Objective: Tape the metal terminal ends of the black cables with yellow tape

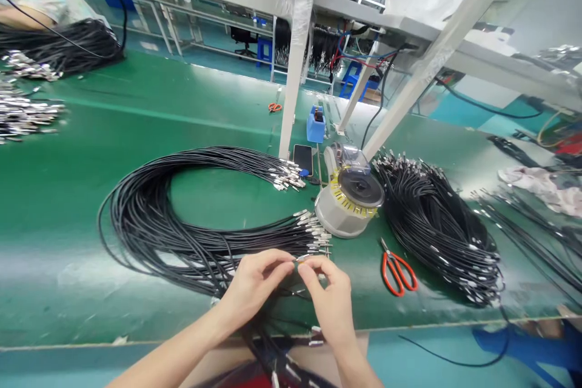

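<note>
Both of my hands meet over the near part of the green bench, fingertips almost touching. My left hand [264,279] is closed in a pinch on a thin cable end [297,259]. Closed on the same small piece from the other side is my right hand [330,291]; the fingers partly hide it. Just beyond them lies a looped bundle of black cables [150,212] with silvery ends pointing right. More black cables [268,339] hang over the bench edge below my hands. Scissors with red handles [398,273] rest to the right of my right hand.
A round grey dispenser with yellow tabs [348,218] stands beyond my right hand. Another coiled black cable bundle [436,224] lies at right. Near the white post [297,42] are a phone [303,159] and blue tape dispenser [316,124]. A person's arm [25,17] shows far left.
</note>
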Demonstrator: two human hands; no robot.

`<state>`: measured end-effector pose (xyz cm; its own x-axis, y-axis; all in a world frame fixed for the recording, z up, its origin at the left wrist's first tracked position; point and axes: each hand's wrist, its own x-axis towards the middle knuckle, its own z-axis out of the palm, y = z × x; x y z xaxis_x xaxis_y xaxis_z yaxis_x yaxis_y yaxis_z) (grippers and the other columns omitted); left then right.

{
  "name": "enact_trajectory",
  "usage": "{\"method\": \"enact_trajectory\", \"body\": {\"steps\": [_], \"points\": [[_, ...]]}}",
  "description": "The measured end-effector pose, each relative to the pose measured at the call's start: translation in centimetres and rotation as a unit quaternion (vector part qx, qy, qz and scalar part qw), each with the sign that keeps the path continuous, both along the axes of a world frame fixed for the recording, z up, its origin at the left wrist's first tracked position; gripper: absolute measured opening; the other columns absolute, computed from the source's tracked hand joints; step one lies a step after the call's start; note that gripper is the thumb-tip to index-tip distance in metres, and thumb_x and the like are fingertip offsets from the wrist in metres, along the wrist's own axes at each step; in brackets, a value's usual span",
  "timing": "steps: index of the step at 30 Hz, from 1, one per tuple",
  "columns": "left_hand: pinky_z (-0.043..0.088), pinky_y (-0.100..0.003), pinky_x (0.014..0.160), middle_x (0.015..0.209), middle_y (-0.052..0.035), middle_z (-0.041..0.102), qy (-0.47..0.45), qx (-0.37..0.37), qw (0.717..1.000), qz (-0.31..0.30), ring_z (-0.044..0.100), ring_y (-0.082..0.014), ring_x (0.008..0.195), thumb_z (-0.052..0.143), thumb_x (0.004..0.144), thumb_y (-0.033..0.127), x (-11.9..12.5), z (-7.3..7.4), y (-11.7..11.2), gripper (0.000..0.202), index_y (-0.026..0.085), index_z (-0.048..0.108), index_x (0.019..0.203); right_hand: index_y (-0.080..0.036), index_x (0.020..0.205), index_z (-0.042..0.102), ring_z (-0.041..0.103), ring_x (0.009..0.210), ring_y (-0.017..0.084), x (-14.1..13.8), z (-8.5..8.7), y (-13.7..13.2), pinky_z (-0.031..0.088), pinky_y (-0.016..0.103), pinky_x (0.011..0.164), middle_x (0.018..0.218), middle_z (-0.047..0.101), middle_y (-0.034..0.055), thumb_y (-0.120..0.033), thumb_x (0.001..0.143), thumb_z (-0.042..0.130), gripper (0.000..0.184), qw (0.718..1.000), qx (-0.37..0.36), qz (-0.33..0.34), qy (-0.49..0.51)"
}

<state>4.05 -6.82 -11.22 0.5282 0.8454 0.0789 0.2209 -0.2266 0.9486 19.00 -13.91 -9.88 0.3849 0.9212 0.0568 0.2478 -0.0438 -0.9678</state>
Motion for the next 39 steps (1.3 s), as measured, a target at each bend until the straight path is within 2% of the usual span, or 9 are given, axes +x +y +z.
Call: {"method": "enact_trajectory", "body": {"steps": [11,14,18,22,24,28,32,37,39], "points": [[0.045,-0.019,0.063,0.081,-0.0009,0.071,-0.005,0.022,1.000,-0.013,0.058,-0.0119,0.067,0.059,0.091,0.029,-0.2,-0.1,-0.1,0.017,0.020,0.073,0.091,-0.017,0.077,0.071,0.063,0.071,0.018,-0.5,-0.6,0.4,0.048,0.026,0.069,0.076,0.072,0.0033,-0.032,0.084,0.065,0.018,0.998,-0.022,-0.030,0.044],[0.045,-0.019,0.059,0.079,-0.0017,0.070,-0.018,-0.002,1.000,-0.024,0.056,-0.0114,0.063,0.058,0.091,0.031,-0.2,-0.1,0.0,0.019,0.019,0.073,0.093,-0.017,0.077,0.071,0.063,0.071,0.018,-0.5,-0.9,0.4,0.048,0.026,0.068,0.076,0.072,0.0033,-0.032,0.085,0.065,0.018,0.998,-0.025,-0.033,0.042],[0.042,-0.019,0.055,0.074,-0.0021,0.066,-0.041,-0.074,0.996,-0.040,0.052,-0.0111,0.061,0.057,0.091,0.034,-0.3,0.2,0.1,0.023,0.016,0.072,0.093,-0.017,0.080,0.070,0.063,0.072,0.018,-0.3,-1.0,0.4,0.048,0.026,0.069,0.077,0.071,0.0023,-0.028,0.084,0.065,0.013,0.999,-0.019,-0.006,0.044],[0.042,-0.019,0.058,0.071,-0.0012,0.063,-0.048,-0.104,0.992,-0.056,0.054,-0.0121,0.065,0.058,0.091,0.034,-0.6,0.7,0.3,0.023,0.015,0.072,0.089,-0.019,0.081,0.071,0.064,0.076,0.018,-0.3,-0.9,0.4,0.049,0.025,0.072,0.081,0.072,0.0022,-0.023,0.085,0.063,0.009,1.000,0.002,0.005,0.020],[0.043,-0.020,0.061,0.071,-0.0010,0.064,-0.040,-0.093,0.993,-0.067,0.055,-0.0126,0.066,0.059,0.090,0.033,-0.7,1.1,0.4,0.022,0.016,0.072,0.088,-0.019,0.081,0.072,0.065,0.076,0.018,-0.4,-0.8,0.3,0.049,0.025,0.071,0.083,0.072,0.0028,-0.022,0.084,0.063,0.009,1.000,0.002,-0.004,0.005],[0.043,-0.021,0.064,0.073,-0.0015,0.067,-0.014,-0.058,0.996,-0.066,0.057,-0.0136,0.068,0.058,0.091,0.031,-0.7,1.4,0.3,0.021,0.016,0.073,0.088,-0.019,0.093,0.072,0.066,0.077,0.019,0.0,-0.7,-0.2,0.050,0.026,0.070,0.087,0.074,0.0042,-0.028,0.086,0.062,0.015,0.999,-0.011,-0.032,0.001],[0.044,-0.022,0.065,0.074,-0.0016,0.068,0.015,-0.020,0.998,-0.064,0.059,-0.0139,0.068,0.056,0.092,0.030,-0.4,1.5,0.0,0.022,0.017,0.072,0.086,-0.018,0.082,0.069,0.064,0.071,0.018,0.5,-0.4,-0.8,0.049,0.024,0.067,0.076,0.071,0.0025,-0.033,0.091,0.057,0.021,0.999,-0.022,-0.019,-0.014],[0.046,-0.022,0.062,0.083,-0.0015,0.071,0.042,-0.020,0.997,-0.063,0.059,-0.0131,0.065,0.064,0.086,0.031,0.2,1.8,-0.1,0.022,0.018,0.069,0.103,-0.019,0.079,0.068,0.062,0.072,0.016,0.6,-0.1,-1.1,0.047,0.023,0.068,0.077,0.070,0.0013,-0.028,0.090,0.057,0.017,0.998,0.000,-0.006,-0.069],[0.047,-0.022,0.060,0.080,-0.0013,0.070,0.045,-0.007,0.997,-0.054,0.059,-0.0129,0.063,0.066,0.085,0.032,0.6,1.8,-0.1,0.021,0.017,0.070,0.100,-0.020,0.078,0.068,0.061,0.072,0.016,0.5,-0.1,-1.2,0.046,0.023,0.068,0.077,0.069,0.0010,-0.027,0.090,0.057,0.017,0.997,0.008,-0.002,-0.082]]}}
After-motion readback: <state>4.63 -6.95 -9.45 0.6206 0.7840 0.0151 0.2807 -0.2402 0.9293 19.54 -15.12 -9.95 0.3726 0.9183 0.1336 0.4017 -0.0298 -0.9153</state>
